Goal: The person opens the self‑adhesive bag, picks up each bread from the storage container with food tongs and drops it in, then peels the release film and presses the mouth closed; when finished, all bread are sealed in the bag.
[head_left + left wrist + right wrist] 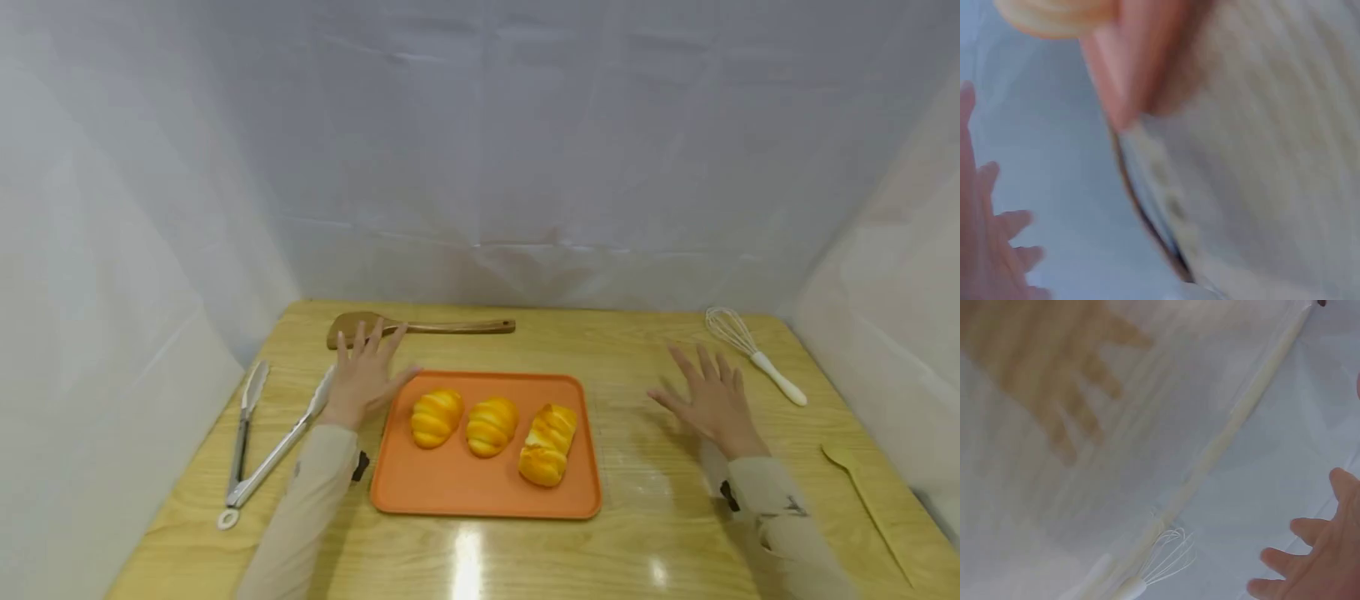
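Observation:
An orange tray [480,498] lies on the wooden table with three bread rolls in a row. Two are rounded rolls, a left one [437,418] and a middle one [492,427]; the right one [548,446] is longer and twisted. My left hand [363,379], fingers spread, hovers by the tray's upper left corner, its fingertips overlapping a wooden spatula [457,327] in the head view. To the right of the tray my right hand [712,404] is held with fingers apart, holding nothing. Each hand also shows at the edge of its own wrist view.
Metal tongs [273,458] lie spread on the left, partly behind the left forearm. A whisk [757,354] with a white handle lies at the back right. Nearer on the right is a yellowish spoon [862,492]. White sheeting [480,167] walls the table at the back and sides.

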`<action>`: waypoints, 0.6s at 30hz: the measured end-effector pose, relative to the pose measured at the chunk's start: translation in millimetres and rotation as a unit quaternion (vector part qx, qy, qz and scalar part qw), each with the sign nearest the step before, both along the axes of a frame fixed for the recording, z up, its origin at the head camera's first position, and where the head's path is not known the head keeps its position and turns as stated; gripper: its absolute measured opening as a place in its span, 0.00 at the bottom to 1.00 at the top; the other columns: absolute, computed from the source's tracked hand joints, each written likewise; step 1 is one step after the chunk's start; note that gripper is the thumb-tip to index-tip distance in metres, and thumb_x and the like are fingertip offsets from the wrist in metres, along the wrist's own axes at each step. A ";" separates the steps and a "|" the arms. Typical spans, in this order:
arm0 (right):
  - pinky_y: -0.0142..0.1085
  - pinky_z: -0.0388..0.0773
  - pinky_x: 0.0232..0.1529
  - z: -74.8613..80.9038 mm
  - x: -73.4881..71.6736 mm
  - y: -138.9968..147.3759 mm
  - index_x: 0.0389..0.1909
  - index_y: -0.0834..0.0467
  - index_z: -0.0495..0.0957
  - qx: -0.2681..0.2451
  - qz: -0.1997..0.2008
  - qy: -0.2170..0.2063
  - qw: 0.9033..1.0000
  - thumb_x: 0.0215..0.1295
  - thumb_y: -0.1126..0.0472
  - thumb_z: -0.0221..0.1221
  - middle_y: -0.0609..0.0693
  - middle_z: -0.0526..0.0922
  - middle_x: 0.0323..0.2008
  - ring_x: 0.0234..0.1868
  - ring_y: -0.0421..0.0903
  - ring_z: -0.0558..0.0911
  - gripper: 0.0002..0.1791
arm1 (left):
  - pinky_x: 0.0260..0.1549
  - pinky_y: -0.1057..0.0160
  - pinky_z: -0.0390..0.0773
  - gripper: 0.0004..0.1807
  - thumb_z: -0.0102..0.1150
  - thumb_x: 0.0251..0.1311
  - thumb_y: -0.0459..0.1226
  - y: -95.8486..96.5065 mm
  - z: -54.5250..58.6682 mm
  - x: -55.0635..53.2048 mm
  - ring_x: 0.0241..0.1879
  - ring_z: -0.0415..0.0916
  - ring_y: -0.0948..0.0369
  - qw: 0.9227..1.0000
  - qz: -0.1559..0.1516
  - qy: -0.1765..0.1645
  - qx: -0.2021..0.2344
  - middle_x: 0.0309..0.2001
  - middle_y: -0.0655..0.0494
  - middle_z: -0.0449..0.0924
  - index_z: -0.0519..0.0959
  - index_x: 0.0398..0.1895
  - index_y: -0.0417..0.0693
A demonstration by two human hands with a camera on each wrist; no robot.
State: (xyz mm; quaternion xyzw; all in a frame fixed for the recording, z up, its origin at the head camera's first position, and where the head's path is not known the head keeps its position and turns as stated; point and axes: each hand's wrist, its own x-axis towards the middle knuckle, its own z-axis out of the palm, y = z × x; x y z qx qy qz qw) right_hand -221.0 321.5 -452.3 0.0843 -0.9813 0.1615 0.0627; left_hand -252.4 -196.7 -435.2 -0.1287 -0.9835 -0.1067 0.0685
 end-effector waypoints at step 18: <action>0.74 0.58 0.58 -7.7 47.6 4.9 0.70 0.68 0.61 -0.135 0.061 -0.043 0.988 0.65 0.49 0.61 0.75 0.64 0.66 0.65 0.77 0.62 0.40 | 0.66 0.46 0.67 0.27 0.48 0.73 0.47 148.6 22.3 55.0 0.68 0.65 0.48 0.945 -0.195 -0.133 0.227 0.70 0.48 0.67 0.65 0.71 0.50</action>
